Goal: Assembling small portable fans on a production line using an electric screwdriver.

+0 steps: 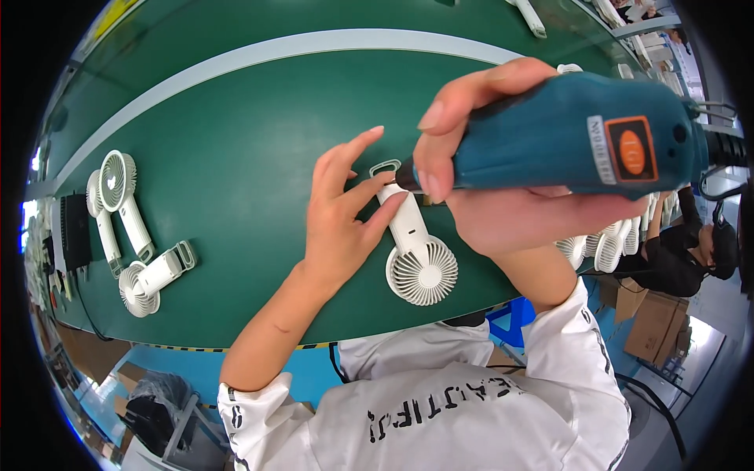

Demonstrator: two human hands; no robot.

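Observation:
My right hand [491, 216] is wrapped round a blue-green electric screwdriver [542, 129], which lies nearly level across the upper right. Its dark tip meets the handle end of a white handheld fan [408, 224]. The fan lies on the green table with its round grille toward me and a loop at the far end of its handle. With thumb and index finger, my left hand [334, 220] grips that handle end beside the tip; its other fingers stretch outward. The exact spot the tip touches is hidden by my fingers.
To the left, two white fans [118, 180] lie side by side, with another fan [161, 271] nearer me. More fans [609, 247] are grouped at the right edge. A pale strip [345, 39] crosses the green table [259, 118]. A person in black [675, 255] is at far right.

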